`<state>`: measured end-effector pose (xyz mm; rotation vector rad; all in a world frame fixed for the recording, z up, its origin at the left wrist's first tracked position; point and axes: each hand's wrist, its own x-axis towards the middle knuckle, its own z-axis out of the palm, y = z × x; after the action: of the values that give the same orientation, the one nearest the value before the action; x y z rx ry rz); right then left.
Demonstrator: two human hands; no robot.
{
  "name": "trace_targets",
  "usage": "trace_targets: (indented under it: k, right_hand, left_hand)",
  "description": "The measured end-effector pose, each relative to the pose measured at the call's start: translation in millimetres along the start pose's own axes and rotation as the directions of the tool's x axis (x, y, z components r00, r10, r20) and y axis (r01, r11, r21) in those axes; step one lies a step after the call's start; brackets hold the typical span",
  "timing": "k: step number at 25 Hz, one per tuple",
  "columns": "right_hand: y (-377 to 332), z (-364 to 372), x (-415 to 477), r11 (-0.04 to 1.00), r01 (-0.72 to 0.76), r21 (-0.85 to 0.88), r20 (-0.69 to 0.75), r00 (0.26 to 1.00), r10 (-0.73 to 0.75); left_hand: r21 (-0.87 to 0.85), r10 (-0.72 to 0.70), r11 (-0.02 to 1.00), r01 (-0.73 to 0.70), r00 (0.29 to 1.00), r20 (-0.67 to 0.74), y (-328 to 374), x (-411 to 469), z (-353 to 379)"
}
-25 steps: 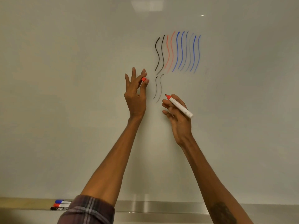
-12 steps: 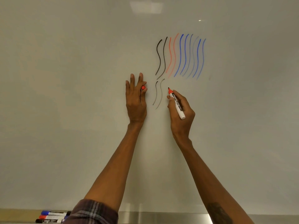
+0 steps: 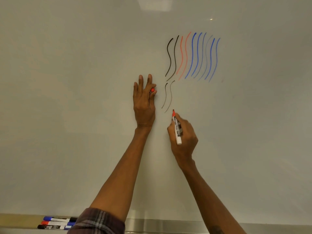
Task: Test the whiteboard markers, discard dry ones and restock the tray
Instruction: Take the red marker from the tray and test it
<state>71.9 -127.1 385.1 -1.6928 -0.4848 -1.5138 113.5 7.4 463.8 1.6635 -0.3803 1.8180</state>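
Testing red marker [image 3: 176,127] on whiteboard [image 3: 84,98]: gripped in right hand [image 3: 184,137], fingers curled tight round the barrel, tip on the board just right of two faint grey strokes [image 3: 168,97]. Pinching red cap [image 3: 152,90] in left hand [image 3: 143,105], other fingers straight against the board. Versus half a second ago: tip dragged down the board, no red trace visible behind it (probably dry, so discard). Three markers [image 3: 55,222] waiting in tray [image 3: 168,223], left end.
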Motion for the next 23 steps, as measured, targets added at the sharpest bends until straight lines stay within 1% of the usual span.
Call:
trace_targets:
  k: [2,4,6,8,11,13,14,16,17,18,19,20,21,23]
  right_hand:
    - [-4,-1,-7,0.995,-0.077,0.059,0.037,0.996,0.075]
    - [-8,-4,15,0.979,-0.14,0.148,0.012,0.99,0.14]
    - [-10,-6,48,0.973,-0.117,0.201,-0.046,0.991,0.128]
    - [-12,-5,74,0.976,-0.079,0.205,-0.055,0.994,0.092]
    - [-8,-7,69,0.993,-0.039,0.114,0.02,0.999,0.037]
    - [-2,-13,38,0.995,-0.065,0.08,0.044,0.997,0.062]
    - [-1,-16,21,0.989,-0.096,0.111,0.07,0.994,0.089]
    - [-1,-21,-6,0.962,-0.17,0.216,0.195,0.972,0.128]
    - [-3,-22,-14,0.93,-0.24,0.278,0.272,0.948,0.164]
    - [-5,-23,-16,0.866,-0.358,0.348,0.354,0.906,0.233]
    - [-8,-25,-16,0.756,-0.504,0.417,0.435,0.841,0.321]
    - [-11,-27,-15,0.623,-0.625,0.47,0.505,0.77,0.391]
    - [-15,-27,-15,0.498,-0.703,0.508,0.552,0.709,0.439]
    - [-22,-26,-18,0.309,-0.785,0.537,0.616,0.615,0.492]
  left_hand:
    - [0.006,-0.006,1.0,0.006,1.0,0.016,0,0,0]
    - [-0.001,0.006,1.0,-0.006,1.0,0.013,1,0,-1]
    - [-0.002,0.019,1.0,-0.019,1.0,-0.002,3,1,-2]
    - [-0.001,0.014,1.0,-0.014,1.0,-0.008,3,2,-2]
    - [-0.01,-0.021,1.0,0.021,1.0,0.005,4,0,-3]
    - [-0.023,-0.039,0.999,0.039,0.999,0.016,5,0,-5]
    - [-0.028,-0.054,0.998,0.054,0.998,0.03,7,0,-8]
    - [-0.048,-0.107,0.993,0.112,0.991,0.082,11,0,-13]
    - [-0.063,-0.143,0.987,0.151,0.983,0.112,13,-2,-17]
    - [-0.075,-0.179,0.979,0.191,0.974,0.14,13,-6,-21]
    - [-0.086,-0.214,0.969,0.23,0.963,0.163,13,-14,-27]
    - [-0.101,-0.248,0.958,0.27,0.951,0.183,13,-24,-33]
    - [-0.125,-0.292,0.939,0.32,0.935,0.201,13,-34,-41]
    - [-0.186,-0.411,0.87,0.457,0.879,0.24,19,-49,-58]
